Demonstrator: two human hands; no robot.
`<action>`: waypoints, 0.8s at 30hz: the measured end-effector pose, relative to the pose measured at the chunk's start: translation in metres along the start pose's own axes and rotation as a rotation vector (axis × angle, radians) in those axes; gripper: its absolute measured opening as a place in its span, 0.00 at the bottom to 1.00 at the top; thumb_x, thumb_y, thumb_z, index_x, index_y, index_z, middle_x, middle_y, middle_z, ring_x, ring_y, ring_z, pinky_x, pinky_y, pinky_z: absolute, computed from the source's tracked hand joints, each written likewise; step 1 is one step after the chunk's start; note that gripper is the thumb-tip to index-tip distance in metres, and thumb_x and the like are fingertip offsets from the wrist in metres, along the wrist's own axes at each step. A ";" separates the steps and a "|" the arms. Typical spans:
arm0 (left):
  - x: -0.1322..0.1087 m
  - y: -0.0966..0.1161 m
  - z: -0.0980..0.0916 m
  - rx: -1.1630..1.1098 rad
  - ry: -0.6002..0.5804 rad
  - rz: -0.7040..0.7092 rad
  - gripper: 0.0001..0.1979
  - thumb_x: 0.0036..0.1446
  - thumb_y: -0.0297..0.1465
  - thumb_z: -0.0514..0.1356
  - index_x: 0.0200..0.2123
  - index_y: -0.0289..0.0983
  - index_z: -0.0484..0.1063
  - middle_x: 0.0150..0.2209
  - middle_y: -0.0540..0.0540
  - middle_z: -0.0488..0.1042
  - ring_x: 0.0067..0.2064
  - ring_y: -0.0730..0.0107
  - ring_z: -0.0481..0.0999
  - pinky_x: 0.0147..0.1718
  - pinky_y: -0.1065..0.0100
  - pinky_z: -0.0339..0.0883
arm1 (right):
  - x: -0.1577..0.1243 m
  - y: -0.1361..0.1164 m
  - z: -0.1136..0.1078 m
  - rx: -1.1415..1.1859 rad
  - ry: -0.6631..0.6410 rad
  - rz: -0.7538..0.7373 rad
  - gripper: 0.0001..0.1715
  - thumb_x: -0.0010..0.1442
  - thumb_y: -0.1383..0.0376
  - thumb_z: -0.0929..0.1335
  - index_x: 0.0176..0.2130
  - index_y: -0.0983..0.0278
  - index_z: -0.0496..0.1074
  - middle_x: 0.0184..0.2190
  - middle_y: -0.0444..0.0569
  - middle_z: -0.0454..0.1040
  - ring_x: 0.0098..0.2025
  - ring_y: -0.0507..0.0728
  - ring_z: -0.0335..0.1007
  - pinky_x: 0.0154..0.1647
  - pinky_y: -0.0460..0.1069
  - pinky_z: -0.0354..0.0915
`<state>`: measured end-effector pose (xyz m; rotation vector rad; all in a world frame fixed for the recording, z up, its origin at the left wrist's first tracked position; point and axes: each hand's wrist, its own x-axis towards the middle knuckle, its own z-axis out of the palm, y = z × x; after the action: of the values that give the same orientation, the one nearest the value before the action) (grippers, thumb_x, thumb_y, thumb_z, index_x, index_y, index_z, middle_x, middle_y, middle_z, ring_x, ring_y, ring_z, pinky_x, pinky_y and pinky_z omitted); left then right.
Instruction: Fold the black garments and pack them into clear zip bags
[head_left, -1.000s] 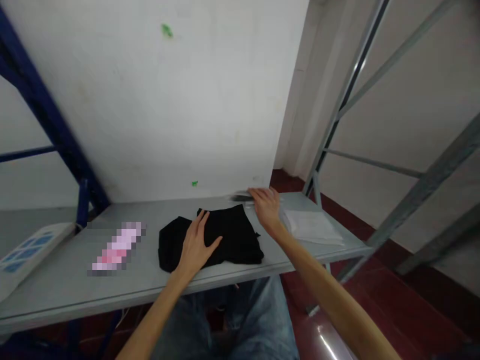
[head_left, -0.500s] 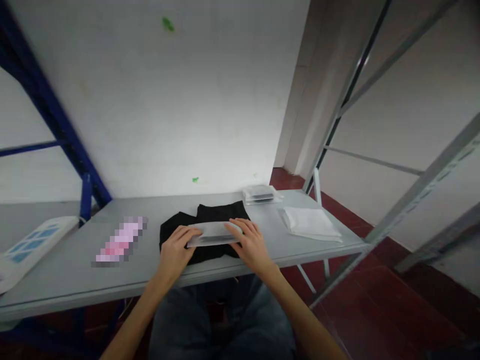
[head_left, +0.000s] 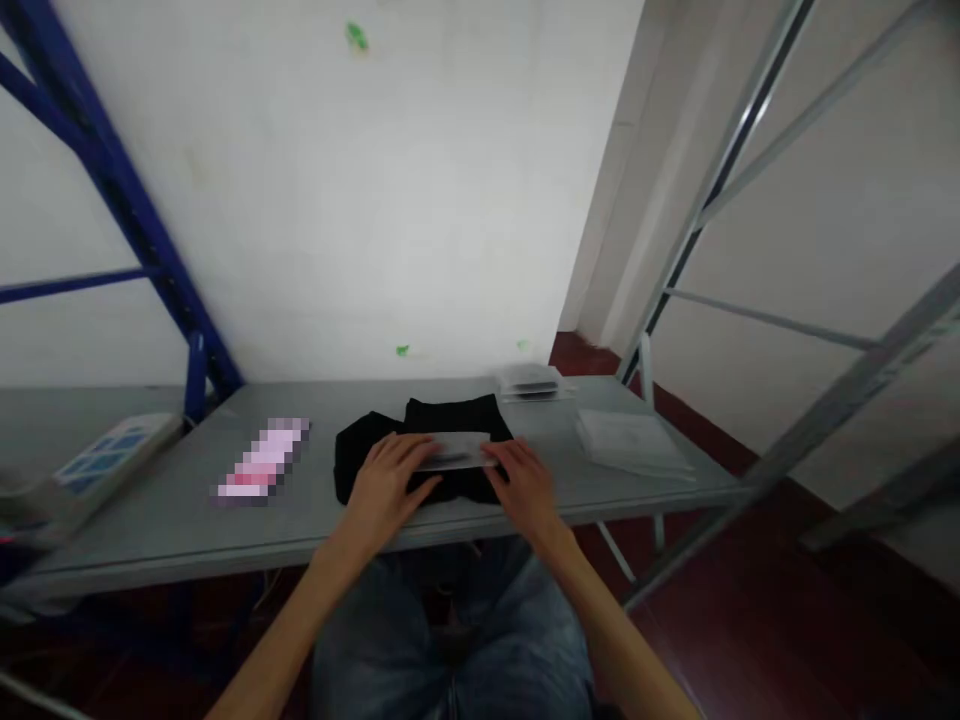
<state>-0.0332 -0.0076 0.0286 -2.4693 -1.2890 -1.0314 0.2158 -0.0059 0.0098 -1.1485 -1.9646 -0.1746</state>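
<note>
A small folded frosted plastic bag [head_left: 461, 450] with something dark showing through lies level over black fabric [head_left: 450, 413] near the table's front edge. My left hand [head_left: 394, 475] grips its left end, the fingers over the top and the thumb lower down. At the right end my right hand [head_left: 521, 478] holds the bag between thumb and fingers. The black fabric spreads out beneath both hands, its middle partly covered by them. What is inside the bag cannot be made out.
Similar packets [head_left: 531, 382] are stacked at the table's back right. Flat white plastic bags [head_left: 631, 440] lie to the right. A blurred-out pink item [head_left: 264, 460] and a white power strip or box with blue panels [head_left: 112, 452] are on the left. Metal frames [head_left: 142, 215] flank the grey table [head_left: 322, 395].
My left hand has slid inward over the bag's left end, covering more of it. My right hand has shifted to its right edge. The bag looks narrower, and the view has moved slightly.
</note>
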 end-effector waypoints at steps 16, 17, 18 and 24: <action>0.008 0.040 0.015 -0.190 0.354 0.187 0.11 0.66 0.28 0.64 0.50 0.42 0.77 0.48 0.45 0.82 0.50 0.61 0.81 0.53 0.56 0.75 | 0.012 -0.012 -0.014 0.264 -0.043 -0.172 0.16 0.73 0.69 0.65 0.51 0.58 0.81 0.52 0.51 0.81 0.51 0.56 0.80 0.53 0.49 0.74; 0.008 0.043 0.015 -0.192 0.368 0.191 0.11 0.65 0.27 0.65 0.50 0.42 0.77 0.47 0.45 0.82 0.49 0.62 0.81 0.53 0.57 0.75 | 0.013 -0.013 -0.015 0.264 -0.045 -0.179 0.15 0.73 0.69 0.66 0.50 0.58 0.81 0.51 0.51 0.82 0.50 0.56 0.80 0.53 0.49 0.75; 0.009 0.044 0.015 -0.189 0.375 0.194 0.10 0.65 0.27 0.65 0.49 0.42 0.77 0.47 0.46 0.82 0.49 0.62 0.81 0.52 0.57 0.75 | 0.013 -0.014 -0.015 0.266 -0.052 -0.186 0.15 0.72 0.70 0.66 0.50 0.58 0.81 0.50 0.50 0.82 0.50 0.56 0.80 0.53 0.49 0.75; 0.007 0.043 0.016 -0.053 0.371 0.235 0.09 0.66 0.24 0.63 0.47 0.41 0.77 0.43 0.47 0.84 0.45 0.62 0.81 0.50 0.57 0.73 | 0.010 -0.009 -0.009 0.337 -0.055 -0.125 0.17 0.73 0.70 0.64 0.52 0.56 0.80 0.49 0.48 0.82 0.49 0.55 0.81 0.53 0.48 0.74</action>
<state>0.0107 -0.0222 0.0275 -2.2505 -0.8484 -1.3870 0.2121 -0.0086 0.0256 -0.8207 -2.0205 0.1210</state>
